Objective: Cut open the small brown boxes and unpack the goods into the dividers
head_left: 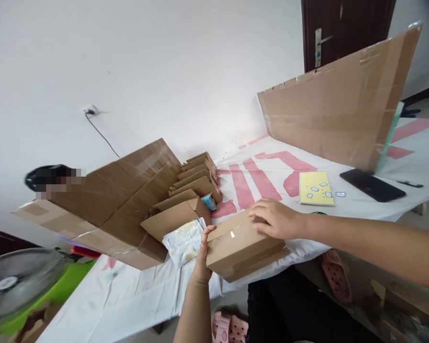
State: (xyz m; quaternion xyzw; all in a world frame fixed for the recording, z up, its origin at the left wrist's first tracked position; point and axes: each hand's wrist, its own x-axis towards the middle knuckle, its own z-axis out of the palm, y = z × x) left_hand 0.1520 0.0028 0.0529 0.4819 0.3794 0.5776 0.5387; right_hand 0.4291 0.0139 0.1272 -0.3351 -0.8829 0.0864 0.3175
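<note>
A small closed cardboard box (238,250) lies at the near edge of the table. My left hand (202,259) grips its left end, thumb up along the side. My right hand (276,219) rests on top of the box's far right part, fingers curled down against the lid. Just left of the box lies a white plastic pouch (183,240), half under an open cardboard box (175,216).
A row of folded cardboard boxes (197,174) stands behind the open one, beside a large flattened carton (117,195). On the white-and-red table cover (260,181) lie a yellow sticker sheet (316,187), a black phone (372,185) and a pen. A cardboard sheet (339,100) leans at back right. A fan (14,281) stands at left.
</note>
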